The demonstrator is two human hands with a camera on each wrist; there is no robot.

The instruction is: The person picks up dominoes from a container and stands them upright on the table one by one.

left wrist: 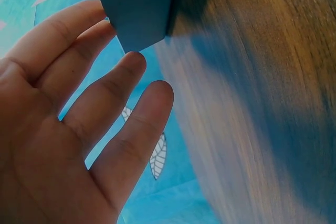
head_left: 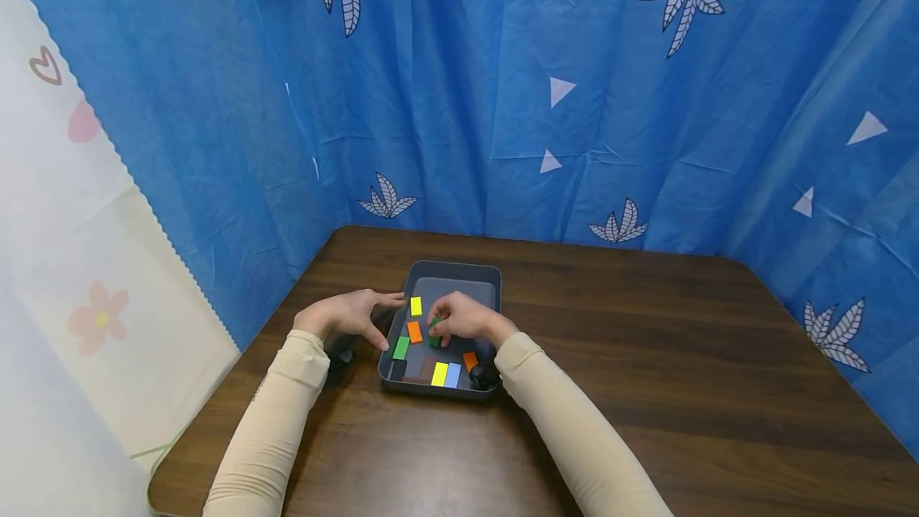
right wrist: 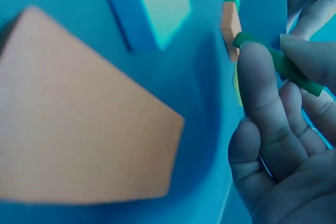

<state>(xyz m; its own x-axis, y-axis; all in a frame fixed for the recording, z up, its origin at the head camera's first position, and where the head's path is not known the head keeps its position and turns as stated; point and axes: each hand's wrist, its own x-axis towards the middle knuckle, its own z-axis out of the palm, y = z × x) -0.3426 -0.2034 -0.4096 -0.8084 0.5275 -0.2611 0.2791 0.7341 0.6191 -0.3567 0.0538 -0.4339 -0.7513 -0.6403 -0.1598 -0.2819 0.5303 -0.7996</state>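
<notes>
A dark grey tray (head_left: 459,282) holds several small coloured blocks. My right hand (head_left: 465,316) is over the tray's middle and pinches a green block (right wrist: 290,70) between thumb and fingertips. At the tray's left side is my left hand (head_left: 346,314), its fingers spread and touching the outer wall (left wrist: 139,11). Along the left inside lie a yellow block (head_left: 416,306), an orange block (head_left: 414,332), another green block (head_left: 401,348) and a black block (head_left: 398,370). Near the front are a second yellow block (head_left: 439,374), a light blue block (head_left: 452,376) and another orange block (head_left: 470,361).
The tray stands on a brown wooden table (head_left: 646,357), which stretches far to its right. Blue patterned curtains (head_left: 488,102) hang behind the table and at the right. A white curtain (head_left: 86,262) hangs close to the left edge.
</notes>
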